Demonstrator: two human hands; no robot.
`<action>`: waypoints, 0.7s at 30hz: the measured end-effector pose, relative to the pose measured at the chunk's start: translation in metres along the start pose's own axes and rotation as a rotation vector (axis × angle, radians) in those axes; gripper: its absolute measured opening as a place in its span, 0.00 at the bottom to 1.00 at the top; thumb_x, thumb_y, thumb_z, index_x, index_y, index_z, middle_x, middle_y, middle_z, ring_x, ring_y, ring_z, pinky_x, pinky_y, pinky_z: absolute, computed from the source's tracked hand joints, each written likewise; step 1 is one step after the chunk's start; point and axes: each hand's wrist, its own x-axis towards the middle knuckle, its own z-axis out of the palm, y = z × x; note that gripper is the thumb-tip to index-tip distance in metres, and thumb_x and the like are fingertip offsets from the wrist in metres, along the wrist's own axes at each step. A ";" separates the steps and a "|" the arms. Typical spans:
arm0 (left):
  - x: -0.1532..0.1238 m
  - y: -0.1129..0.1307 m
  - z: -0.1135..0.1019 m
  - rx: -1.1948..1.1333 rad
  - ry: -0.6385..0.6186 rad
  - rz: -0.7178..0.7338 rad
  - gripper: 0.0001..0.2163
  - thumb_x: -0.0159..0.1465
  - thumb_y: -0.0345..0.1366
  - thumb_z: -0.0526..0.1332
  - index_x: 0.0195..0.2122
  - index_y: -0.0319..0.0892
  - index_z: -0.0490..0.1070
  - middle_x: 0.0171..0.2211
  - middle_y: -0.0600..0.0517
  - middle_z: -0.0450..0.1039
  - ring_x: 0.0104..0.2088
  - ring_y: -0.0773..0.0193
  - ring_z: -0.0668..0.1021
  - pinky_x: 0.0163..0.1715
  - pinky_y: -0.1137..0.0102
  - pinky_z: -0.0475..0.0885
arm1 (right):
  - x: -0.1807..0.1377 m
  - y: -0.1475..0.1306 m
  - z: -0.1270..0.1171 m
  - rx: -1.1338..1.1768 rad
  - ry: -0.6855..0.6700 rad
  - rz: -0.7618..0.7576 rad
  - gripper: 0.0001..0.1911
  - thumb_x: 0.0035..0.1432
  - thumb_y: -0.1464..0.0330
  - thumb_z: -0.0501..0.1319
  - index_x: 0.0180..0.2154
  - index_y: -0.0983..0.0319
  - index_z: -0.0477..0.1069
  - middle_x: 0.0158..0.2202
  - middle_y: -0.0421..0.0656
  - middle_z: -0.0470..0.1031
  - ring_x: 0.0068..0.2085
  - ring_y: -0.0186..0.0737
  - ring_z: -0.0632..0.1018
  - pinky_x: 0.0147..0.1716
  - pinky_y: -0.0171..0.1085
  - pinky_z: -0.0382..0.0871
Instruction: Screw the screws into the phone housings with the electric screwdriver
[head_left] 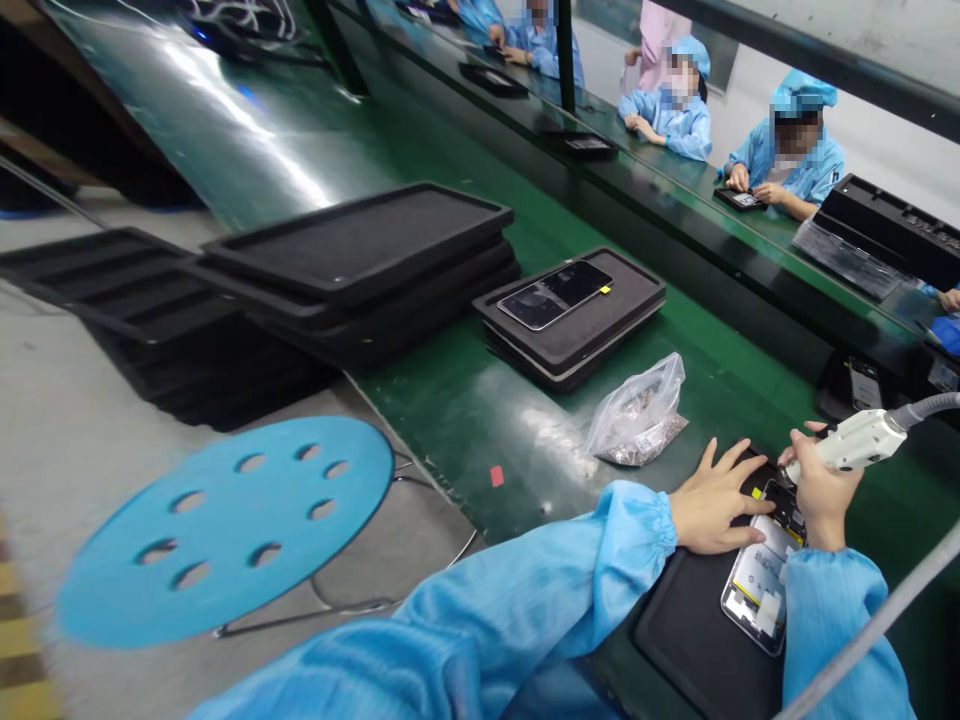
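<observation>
Blue sleeves fill the bottom of my view. My left hand (712, 500) lies flat with fingers spread wide, resting on the black tray (679, 640) and touching the upper end of the opened phone (759, 585). That phone lies back-open in the tray, at the near right edge of the green counter (465, 400). My right hand (821, 490) is wrapped around a white power screwdriver (855, 440), held over the phone's top end; I cannot see the tip. A clear bag of small parts (637, 412) sits just beyond my left hand. Farther off, a second phone (555, 293) lies screen-up on a short tray stack (600, 330), beside a taller stack of empty trays (360, 240). A blue stool (225, 525) stands left of the counter, and co-workers (795, 150) sit across it.
</observation>
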 end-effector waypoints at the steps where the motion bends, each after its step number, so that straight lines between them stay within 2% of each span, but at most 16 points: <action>1: 0.000 0.000 0.000 -0.001 -0.001 0.000 0.21 0.63 0.48 0.59 0.57 0.51 0.68 0.65 0.41 0.49 0.66 0.37 0.45 0.55 0.31 0.43 | 0.000 0.000 0.000 -0.001 -0.005 0.003 0.16 0.45 0.66 0.68 0.34 0.64 0.65 0.16 0.36 0.69 0.17 0.36 0.70 0.20 0.35 0.66; 9: 0.002 -0.003 0.003 0.026 0.021 0.007 0.21 0.62 0.47 0.60 0.56 0.51 0.68 0.65 0.41 0.51 0.66 0.36 0.46 0.54 0.30 0.45 | -0.001 0.007 -0.003 0.011 0.014 0.005 0.16 0.45 0.66 0.67 0.33 0.63 0.63 0.15 0.35 0.68 0.17 0.35 0.70 0.21 0.35 0.66; 13: 0.000 0.004 0.005 0.094 0.091 0.039 0.19 0.62 0.47 0.61 0.53 0.50 0.71 0.63 0.40 0.55 0.64 0.34 0.52 0.52 0.30 0.51 | -0.002 -0.005 -0.007 0.024 0.029 -0.020 0.17 0.45 0.67 0.68 0.36 0.63 0.64 0.16 0.35 0.69 0.18 0.36 0.70 0.21 0.35 0.66; 15: -0.013 0.011 -0.003 0.130 0.253 0.119 0.15 0.63 0.44 0.61 0.50 0.47 0.74 0.59 0.40 0.62 0.62 0.39 0.59 0.54 0.37 0.58 | -0.002 -0.022 -0.012 0.044 0.045 -0.071 0.19 0.45 0.67 0.69 0.38 0.63 0.65 0.17 0.35 0.70 0.18 0.36 0.71 0.21 0.35 0.67; 17: -0.035 0.014 -0.021 0.145 0.544 0.182 0.10 0.65 0.37 0.59 0.46 0.44 0.75 0.52 0.43 0.70 0.56 0.51 0.69 0.53 0.52 0.67 | -0.004 -0.043 -0.020 0.083 0.070 -0.150 0.19 0.45 0.68 0.69 0.39 0.63 0.65 0.17 0.34 0.69 0.18 0.36 0.71 0.23 0.37 0.69; 18: -0.048 0.012 -0.033 0.153 0.716 0.168 0.09 0.65 0.33 0.58 0.45 0.43 0.75 0.48 0.45 0.73 0.51 0.57 0.72 0.51 0.58 0.69 | -0.005 -0.053 -0.025 0.109 0.086 -0.192 0.19 0.45 0.69 0.69 0.38 0.63 0.65 0.17 0.33 0.69 0.18 0.36 0.70 0.23 0.38 0.69; 20: -0.072 -0.002 -0.061 0.213 1.018 0.000 0.09 0.64 0.28 0.57 0.41 0.43 0.75 0.41 0.47 0.74 0.44 0.61 0.74 0.47 0.63 0.72 | -0.009 -0.073 -0.034 0.167 0.124 -0.257 0.18 0.45 0.70 0.69 0.38 0.63 0.65 0.16 0.33 0.68 0.18 0.37 0.70 0.24 0.40 0.70; 21: -0.082 -0.012 -0.074 0.260 1.066 -0.123 0.08 0.64 0.28 0.57 0.38 0.42 0.76 0.41 0.46 0.74 0.44 0.60 0.74 0.46 0.62 0.72 | -0.012 -0.082 -0.039 0.191 0.146 -0.274 0.19 0.45 0.71 0.69 0.39 0.63 0.65 0.16 0.33 0.68 0.19 0.37 0.70 0.25 0.40 0.70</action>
